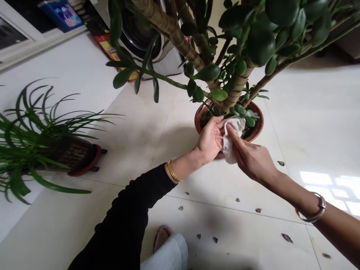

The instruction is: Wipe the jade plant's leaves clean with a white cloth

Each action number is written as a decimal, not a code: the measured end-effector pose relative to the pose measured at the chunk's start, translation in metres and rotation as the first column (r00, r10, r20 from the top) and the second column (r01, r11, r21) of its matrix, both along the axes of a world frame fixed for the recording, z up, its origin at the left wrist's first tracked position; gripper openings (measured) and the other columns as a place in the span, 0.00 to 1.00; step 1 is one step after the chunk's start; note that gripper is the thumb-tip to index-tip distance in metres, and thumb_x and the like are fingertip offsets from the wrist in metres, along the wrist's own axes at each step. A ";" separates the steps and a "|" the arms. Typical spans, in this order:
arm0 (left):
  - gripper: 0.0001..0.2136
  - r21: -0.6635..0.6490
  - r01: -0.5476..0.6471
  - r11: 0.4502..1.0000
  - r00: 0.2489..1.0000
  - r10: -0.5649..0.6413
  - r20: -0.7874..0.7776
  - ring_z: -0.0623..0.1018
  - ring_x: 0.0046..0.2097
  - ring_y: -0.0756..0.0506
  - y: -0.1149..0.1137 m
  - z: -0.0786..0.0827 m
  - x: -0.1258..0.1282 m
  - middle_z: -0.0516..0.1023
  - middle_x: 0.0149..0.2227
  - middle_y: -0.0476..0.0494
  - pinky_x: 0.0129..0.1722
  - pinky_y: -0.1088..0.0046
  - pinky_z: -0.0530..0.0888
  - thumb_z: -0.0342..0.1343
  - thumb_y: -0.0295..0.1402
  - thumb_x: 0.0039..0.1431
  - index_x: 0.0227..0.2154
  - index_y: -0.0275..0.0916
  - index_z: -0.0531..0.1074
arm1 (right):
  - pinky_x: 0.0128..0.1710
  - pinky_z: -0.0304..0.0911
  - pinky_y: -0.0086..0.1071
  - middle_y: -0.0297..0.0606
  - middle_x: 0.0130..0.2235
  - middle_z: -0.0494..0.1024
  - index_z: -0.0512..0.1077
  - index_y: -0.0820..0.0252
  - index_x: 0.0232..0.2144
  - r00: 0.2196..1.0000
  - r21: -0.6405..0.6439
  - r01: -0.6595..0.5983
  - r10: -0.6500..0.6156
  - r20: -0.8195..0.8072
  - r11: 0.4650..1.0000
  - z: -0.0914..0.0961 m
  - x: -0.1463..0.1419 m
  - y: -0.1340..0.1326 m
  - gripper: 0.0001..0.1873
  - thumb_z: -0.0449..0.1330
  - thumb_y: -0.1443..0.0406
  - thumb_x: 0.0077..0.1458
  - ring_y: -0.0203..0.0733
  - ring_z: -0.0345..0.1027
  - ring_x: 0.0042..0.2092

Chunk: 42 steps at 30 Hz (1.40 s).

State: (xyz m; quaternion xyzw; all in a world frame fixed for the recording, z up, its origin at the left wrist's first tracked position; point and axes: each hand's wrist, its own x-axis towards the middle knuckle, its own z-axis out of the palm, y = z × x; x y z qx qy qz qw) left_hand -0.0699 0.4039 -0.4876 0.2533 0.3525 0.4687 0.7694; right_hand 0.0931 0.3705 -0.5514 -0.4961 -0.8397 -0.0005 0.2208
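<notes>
In the head view, the left hand [211,138] is reaching to the middle of the frame, palm turned upward and fingers curling in against a white cloth [230,152]; whether those fingers are pinching anything behind it, I cannot tell. The right hand [254,159], coming from the lower right, is pinching the cloth between thumb and fingers. Both hands are working over the near side of a reddish pot [259,131], right of centre, from which a thick-stemmed plant [234,88] is spreading across the top of the frame. Small dry scraps [287,237] are lying on the floor [242,247] in the lower right, and a long-leaved plant [47,120] is standing at left.

Judging by the grip, the hands are probably wiping a low leaf, though the cloth is hiding what lies beneath. The next move seems to be calling for light pressure from the right hand, with the left steadying from behind.
</notes>
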 end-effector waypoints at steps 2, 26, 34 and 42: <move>0.21 0.008 0.012 1.000 1.000 -0.012 0.003 0.82 0.60 0.36 0.000 -0.001 -0.001 0.87 0.52 0.38 0.62 0.57 0.75 0.50 0.40 0.68 0.56 0.40 0.80 | 0.23 0.59 0.29 0.38 0.37 0.84 0.45 0.56 0.79 0.997 0.030 -0.077 0.077 -0.012 0.997 -0.003 0.003 -0.004 0.37 0.45 0.64 0.73 0.40 0.73 0.27; 0.10 -0.156 0.019 0.988 0.999 -0.026 -0.045 0.73 0.69 0.39 -0.024 -0.003 -0.003 0.80 0.59 0.37 0.72 0.59 0.67 0.53 0.35 0.71 0.40 0.40 0.78 | 0.27 0.65 0.29 0.43 0.45 0.86 0.57 0.57 0.76 0.996 0.082 -0.090 0.091 -0.017 0.993 -0.017 0.058 0.008 0.32 0.47 0.64 0.73 0.42 0.79 0.35; 0.10 -0.159 0.045 0.986 0.999 -0.041 0.025 0.65 0.75 0.37 -0.012 -0.008 0.013 0.75 0.67 0.42 0.75 0.53 0.63 0.51 0.38 0.70 0.43 0.43 0.77 | 0.28 0.62 0.33 0.45 0.45 0.84 0.66 0.59 0.72 0.999 -0.006 -0.032 0.032 -0.013 0.999 -0.015 0.054 0.031 0.30 0.45 0.62 0.73 0.45 0.76 0.36; 0.15 -0.194 0.020 0.981 0.996 -0.003 0.091 0.70 0.72 0.41 -0.007 -0.004 0.017 0.77 0.65 0.42 0.76 0.61 0.59 0.50 0.38 0.68 0.50 0.43 0.77 | 0.27 0.57 0.34 0.44 0.46 0.85 0.63 0.57 0.73 0.997 0.037 -0.028 0.025 0.072 0.999 -0.015 0.047 0.033 0.30 0.44 0.62 0.74 0.44 0.76 0.35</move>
